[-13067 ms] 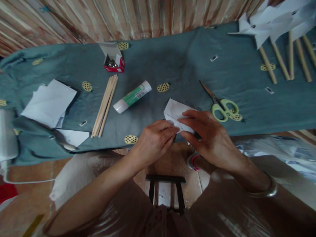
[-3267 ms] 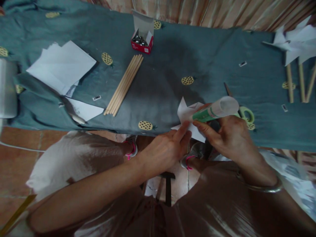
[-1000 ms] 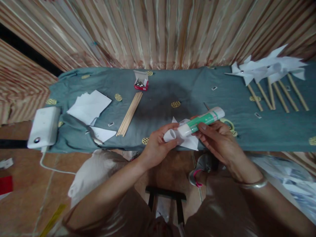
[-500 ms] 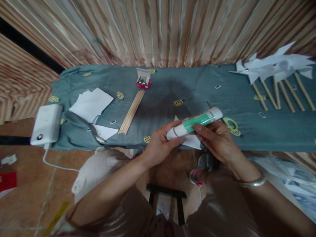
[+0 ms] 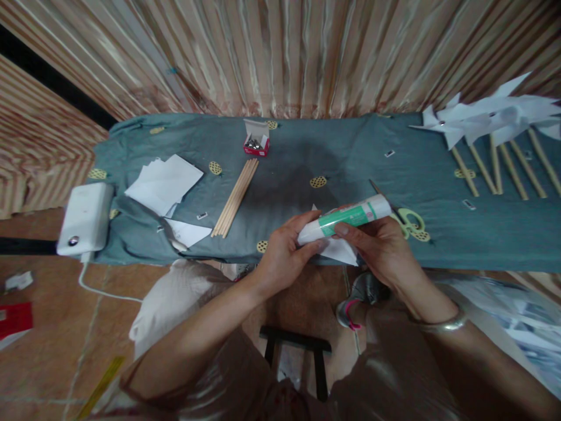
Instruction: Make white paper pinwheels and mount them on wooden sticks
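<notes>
A large white glue stick (image 5: 350, 217) with a green label lies slantwise between my hands, above the near edge of the table. My left hand (image 5: 287, 248) pinches its white left end between thumb and fingers. Around the labelled body closes my right hand (image 5: 381, 242), thumb on top. Partly hidden below them is a cut piece of white paper (image 5: 339, 252). Just beyond my right hand are scissors (image 5: 412, 222) with pale green handles.
Wooden sticks (image 5: 235, 199) lie left of centre, near a small red box (image 5: 256, 140) of metal pins. White paper sheets (image 5: 164, 184) and a white power bank (image 5: 85, 219) with a cable are at left. Several paper pinwheels (image 5: 495, 117) on sticks lie at the far right.
The white left end of the glue stick now sits closer to its green label; the gap seen there before is gone. Both hands keep hold, the right slightly farther left.
</notes>
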{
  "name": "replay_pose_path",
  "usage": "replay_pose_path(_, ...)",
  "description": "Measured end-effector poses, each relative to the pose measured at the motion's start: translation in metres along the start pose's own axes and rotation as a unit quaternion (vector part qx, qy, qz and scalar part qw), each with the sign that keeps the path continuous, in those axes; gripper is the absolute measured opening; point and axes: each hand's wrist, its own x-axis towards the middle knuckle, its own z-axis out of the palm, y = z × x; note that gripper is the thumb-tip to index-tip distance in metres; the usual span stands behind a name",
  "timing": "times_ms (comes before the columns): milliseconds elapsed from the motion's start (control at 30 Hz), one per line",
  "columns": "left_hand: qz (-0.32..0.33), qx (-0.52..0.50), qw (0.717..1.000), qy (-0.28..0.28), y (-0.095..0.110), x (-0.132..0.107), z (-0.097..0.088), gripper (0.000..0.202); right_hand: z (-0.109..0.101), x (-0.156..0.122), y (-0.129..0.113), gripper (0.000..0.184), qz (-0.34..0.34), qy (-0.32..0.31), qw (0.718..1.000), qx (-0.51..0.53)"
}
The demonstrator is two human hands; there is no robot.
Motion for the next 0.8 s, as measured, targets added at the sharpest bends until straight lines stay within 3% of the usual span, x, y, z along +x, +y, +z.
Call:
replay_pose_path(267, 0.053, 0.086, 0.995, 0.010, -0.007, 0.001, -0.004, 0.046, 0.019, 0.004, 0.003, 0.023, 0.013, 0.005, 1.000, -0.006)
replay_pose_path(500, 0.075, 0.095, 0.993, 0.016, -0.005, 0.004, -0.009, 0.042, 0.028, 0.007, -0.005, 0.024, -0.004, 0.001, 0.998, -0.057)
replay_pose_path(667, 0.045, 0.088, 0.993, 0.067, -0.013, 0.013, -0.021, 0.030, 0.006, 0.008, -0.007, 0.033, -0.053, 0.023, 0.995, -0.086)
replay_pose_path(800, 0.014, 0.155, 0.981, 0.116, -0.028, 0.021, -0.039, 0.031, -0.023, 0.001, -0.008, 0.024, -0.099, 0.062, 0.971, -0.208)
